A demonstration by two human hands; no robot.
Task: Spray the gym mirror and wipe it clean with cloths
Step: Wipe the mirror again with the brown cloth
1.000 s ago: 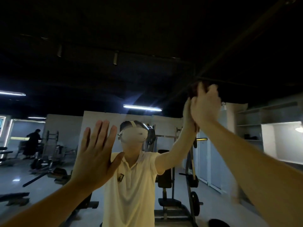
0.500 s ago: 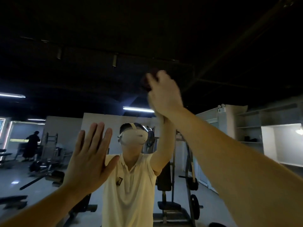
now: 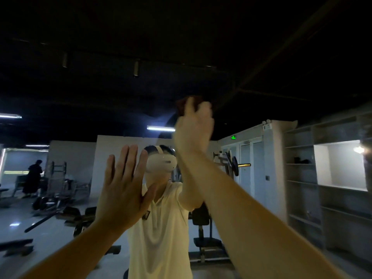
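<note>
Dim gym fills the mirror, left grip flat and released on it, right grip clutching a dark cloth high on the glass; firm, overlapping strokes should avoid streaks.

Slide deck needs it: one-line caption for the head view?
Right hand holds a dark cloth to the gym mirror; left hand open, flat.

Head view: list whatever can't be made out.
Head view only:
1. Cloth: mostly hidden behind the right hand; only a dark edge shows.
2. Right hand's finger grip: smeared by motion blur.
3. Mirror smears or spray: lost in the dark reflection.
4. Spray bottle: outside the frame.
</note>
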